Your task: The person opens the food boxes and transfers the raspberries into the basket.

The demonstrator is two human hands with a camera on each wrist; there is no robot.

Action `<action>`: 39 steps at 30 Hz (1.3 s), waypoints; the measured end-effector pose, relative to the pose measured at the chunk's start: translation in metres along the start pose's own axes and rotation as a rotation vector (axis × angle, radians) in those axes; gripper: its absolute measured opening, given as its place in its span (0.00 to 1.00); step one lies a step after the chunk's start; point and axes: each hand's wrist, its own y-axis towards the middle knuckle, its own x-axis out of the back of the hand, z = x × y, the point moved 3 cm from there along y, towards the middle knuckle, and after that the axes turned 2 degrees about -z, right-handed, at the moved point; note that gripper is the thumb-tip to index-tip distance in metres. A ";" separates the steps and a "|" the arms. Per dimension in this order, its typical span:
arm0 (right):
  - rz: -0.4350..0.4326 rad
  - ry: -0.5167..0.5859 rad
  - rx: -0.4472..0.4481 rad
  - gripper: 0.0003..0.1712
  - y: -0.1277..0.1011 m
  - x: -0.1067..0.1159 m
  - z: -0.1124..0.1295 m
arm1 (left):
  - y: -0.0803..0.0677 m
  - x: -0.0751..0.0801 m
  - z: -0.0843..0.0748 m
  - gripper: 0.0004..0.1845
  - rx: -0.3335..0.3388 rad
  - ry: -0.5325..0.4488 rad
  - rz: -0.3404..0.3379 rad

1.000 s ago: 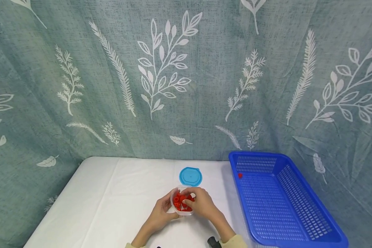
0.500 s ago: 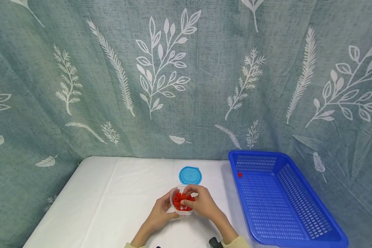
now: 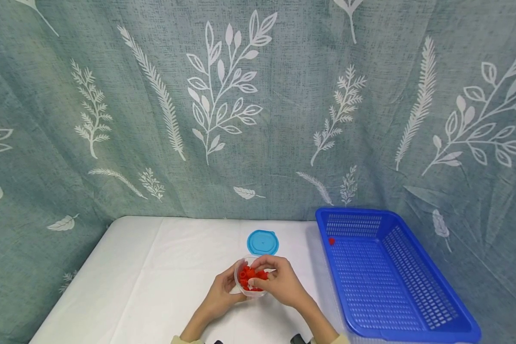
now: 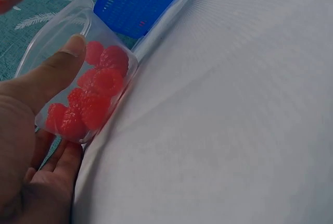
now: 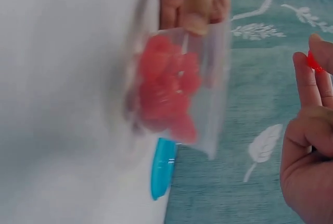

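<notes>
Materials before you:

- Tub (image 3: 246,285): clear thin plastic, smooth, faintly glossy; your left hand (image 3: 220,297) grips its wall.
- Raspberries (image 4: 93,99): red, bumpy and matt seen through the tub wall.
- Lid (image 3: 263,242): light blue plastic, smooth, soft sheen.
- Basket (image 3: 430,306): blue hard plastic, perforated mesh walls and floor, glossy rim.
- Counter (image 3: 155,277): covered in white cloth, matt, gently creased.
- Backdrop (image 3: 258,105): teal woven cloth, coarse-looking weave, matt white printed leaves.
</notes>
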 end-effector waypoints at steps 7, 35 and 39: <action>0.052 0.057 0.044 0.14 -0.015 0.007 0.032 | 0.001 0.000 -0.003 0.49 -0.009 0.017 -0.002; -0.228 -0.102 0.233 0.13 -0.015 0.156 0.081 | 0.001 -0.001 0.000 0.49 0.035 0.038 -0.005; -0.320 -0.132 0.200 0.16 -0.004 0.182 0.066 | 0.000 -0.002 0.000 0.49 0.031 0.042 -0.011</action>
